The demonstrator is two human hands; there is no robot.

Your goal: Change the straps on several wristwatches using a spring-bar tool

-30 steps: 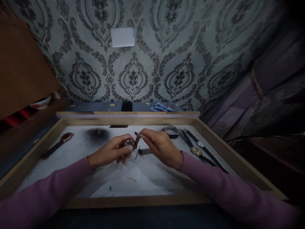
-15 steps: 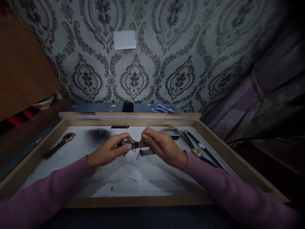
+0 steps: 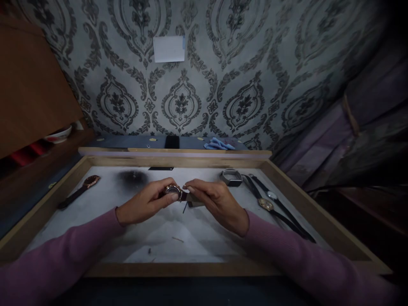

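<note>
My left hand [image 3: 143, 206] is closed around a wristwatch [image 3: 172, 190] with a shiny rose-gold case, its thumb over the dial side. From the case a brown strap [image 3: 188, 196] runs right, under the fingers of my right hand [image 3: 223, 203]. Those fingers are pinched together by the joint of case and strap; whatever they grip is too small or hidden to make out. A thin dark stick [image 3: 185, 207] shows just below the strap.
A wooden-rimmed tray [image 3: 178, 269] with a white bottom surrounds the work. A brown watch [image 3: 79, 192] lies left; a square-faced watch [image 3: 232, 177], a gold-faced watch [image 3: 265, 204] and a black-strapped watch [image 3: 272, 195] lie right. Behind are a blue cloth [image 3: 219, 144] and black phone-like slab [image 3: 172, 142].
My right hand has moved slightly left and down, its fingertips now closer to the watch case. My left hand still holds the watch in nearly the same place.
</note>
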